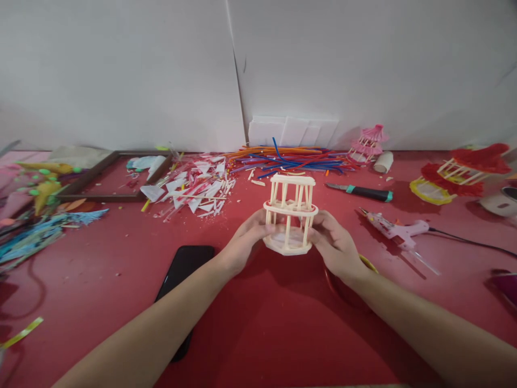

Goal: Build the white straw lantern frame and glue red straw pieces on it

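Between my two hands is a small two-tiered model pavilion of pale cream sticks, held upright above the red table. Thin posts join its base, a wider middle ring and a narrower top. My left hand grips the lower tier from the left, thumb on a post. From the right, my right hand pinches the same tier, its fingers partly hidden behind the model. Under my right wrist a round red and yellow object is mostly covered. A black phone lies partly beneath my left forearm.
On the right lie a utility knife, a pink glue gun with its cord, and a red and yellow pavilion. A pink pavilion stands behind. Coloured pipe cleaners, scraps and a brown frame sit toward the wall.
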Tool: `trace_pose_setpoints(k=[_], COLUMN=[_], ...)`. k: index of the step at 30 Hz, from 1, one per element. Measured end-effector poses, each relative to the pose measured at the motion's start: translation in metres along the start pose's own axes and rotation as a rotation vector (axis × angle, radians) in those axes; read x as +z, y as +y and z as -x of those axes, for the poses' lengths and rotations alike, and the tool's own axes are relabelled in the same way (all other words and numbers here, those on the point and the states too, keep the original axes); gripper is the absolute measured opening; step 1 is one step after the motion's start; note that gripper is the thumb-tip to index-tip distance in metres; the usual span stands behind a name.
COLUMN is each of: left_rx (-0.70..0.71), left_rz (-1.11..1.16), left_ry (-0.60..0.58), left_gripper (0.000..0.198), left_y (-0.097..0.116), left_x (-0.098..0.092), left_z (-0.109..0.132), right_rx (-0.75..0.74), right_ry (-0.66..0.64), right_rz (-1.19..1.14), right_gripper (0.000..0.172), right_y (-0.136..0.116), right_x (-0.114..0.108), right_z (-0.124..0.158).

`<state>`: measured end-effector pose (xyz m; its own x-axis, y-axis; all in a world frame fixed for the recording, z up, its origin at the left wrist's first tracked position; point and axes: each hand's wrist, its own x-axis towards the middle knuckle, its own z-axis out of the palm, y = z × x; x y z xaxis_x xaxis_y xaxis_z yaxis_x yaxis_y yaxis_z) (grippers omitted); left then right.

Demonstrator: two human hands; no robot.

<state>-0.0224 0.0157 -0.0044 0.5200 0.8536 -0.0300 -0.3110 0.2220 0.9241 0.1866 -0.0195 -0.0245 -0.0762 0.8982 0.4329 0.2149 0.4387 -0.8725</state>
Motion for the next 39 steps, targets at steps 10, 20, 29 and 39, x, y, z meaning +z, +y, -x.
trace_pose_setpoints(k=[10,20,29,39], left_rx=[0.32,0.141,0.199,0.236], left_rz=[-0.378,-0.527,-0.743,-0.85], left_ry=[0.092,0.351,0.465,0.562], left_gripper=[0.086,0.075,0.082,0.07], left_y=[-0.002,0.009,0.007,0.006], left_x=[0.003,0.015,0.004,-0.013], left_z=[0.004,0.0,0.0,-0.006], right_rx=[-0.064,0.219,0.33,0.181], right_ry=[-0.066,-0.273,-0.265,-0.242], right_rz=[0.265,1.067,1.065,1.039], right_gripper=[0.016,0.039,0.012,0.015], right_y=[-0.004,-0.02,0.003,0.02], right_x=[0.0,-0.038,-0.03,-0.038], right_z=[0.002,0.001,-0.03,-0.087])
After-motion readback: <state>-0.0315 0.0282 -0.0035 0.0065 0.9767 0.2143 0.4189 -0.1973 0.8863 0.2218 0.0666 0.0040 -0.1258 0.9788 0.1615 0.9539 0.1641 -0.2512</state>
